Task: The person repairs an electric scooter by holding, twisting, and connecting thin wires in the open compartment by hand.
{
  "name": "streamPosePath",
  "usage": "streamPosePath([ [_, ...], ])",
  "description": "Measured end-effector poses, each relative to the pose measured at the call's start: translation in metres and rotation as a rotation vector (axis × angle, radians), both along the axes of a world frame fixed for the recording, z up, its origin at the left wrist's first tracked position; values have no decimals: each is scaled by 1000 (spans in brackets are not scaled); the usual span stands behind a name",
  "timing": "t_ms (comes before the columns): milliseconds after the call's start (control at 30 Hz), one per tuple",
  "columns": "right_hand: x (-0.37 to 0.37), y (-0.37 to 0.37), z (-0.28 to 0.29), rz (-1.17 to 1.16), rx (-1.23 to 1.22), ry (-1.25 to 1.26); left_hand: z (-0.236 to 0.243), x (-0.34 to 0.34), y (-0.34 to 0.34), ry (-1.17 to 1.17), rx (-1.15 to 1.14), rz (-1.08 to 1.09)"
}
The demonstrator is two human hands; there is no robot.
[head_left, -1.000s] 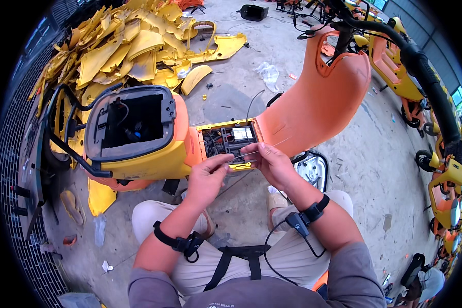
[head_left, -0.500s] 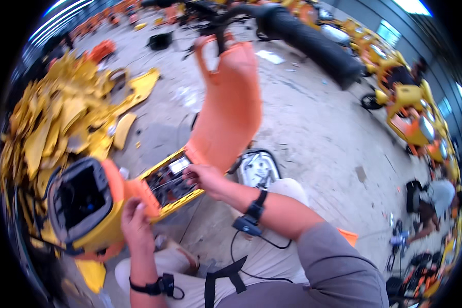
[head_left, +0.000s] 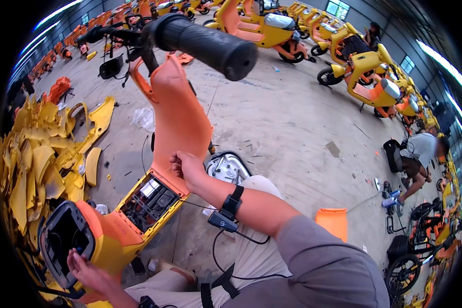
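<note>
1. Pinching a thin pale wire [head_left: 170, 166] with my right hand [head_left: 189, 169], I am drawing it gently from the open yellow floorboard compartment [head_left: 150, 201].
2. I am bracing the orange-and-yellow plastic scooter body [head_left: 115, 237] with my left hand [head_left: 90, 272], fingers spread flat.

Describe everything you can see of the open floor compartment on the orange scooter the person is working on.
The open floor compartment is a rectangular, yellow-rimmed well in the scooter's footboard, lid off, showing dark wiring and a pale block inside. It lies tilted between the orange front panel and the orange rear body. The right hand rests at its upper edge; the left hand touches the rear body, apart from it.
</note>
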State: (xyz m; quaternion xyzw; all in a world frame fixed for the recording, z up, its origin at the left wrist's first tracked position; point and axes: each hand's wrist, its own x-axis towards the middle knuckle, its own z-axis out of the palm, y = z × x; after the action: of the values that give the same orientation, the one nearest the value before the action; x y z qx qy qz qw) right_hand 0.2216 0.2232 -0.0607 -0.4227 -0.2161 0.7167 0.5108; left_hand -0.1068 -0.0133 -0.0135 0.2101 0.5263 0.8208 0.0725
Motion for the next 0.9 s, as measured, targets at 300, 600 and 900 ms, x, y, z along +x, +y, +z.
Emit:
streamPosePath([
  [300,17,0,23,-118,26,105,19,8,-4,219,-61,137],
  [600,41,2,61,-429,171,39,-15,-26,7,88,-39,-238],
  [900,49,-2,66,-327,292,178,-10,41,42,-310,141,-790],
])
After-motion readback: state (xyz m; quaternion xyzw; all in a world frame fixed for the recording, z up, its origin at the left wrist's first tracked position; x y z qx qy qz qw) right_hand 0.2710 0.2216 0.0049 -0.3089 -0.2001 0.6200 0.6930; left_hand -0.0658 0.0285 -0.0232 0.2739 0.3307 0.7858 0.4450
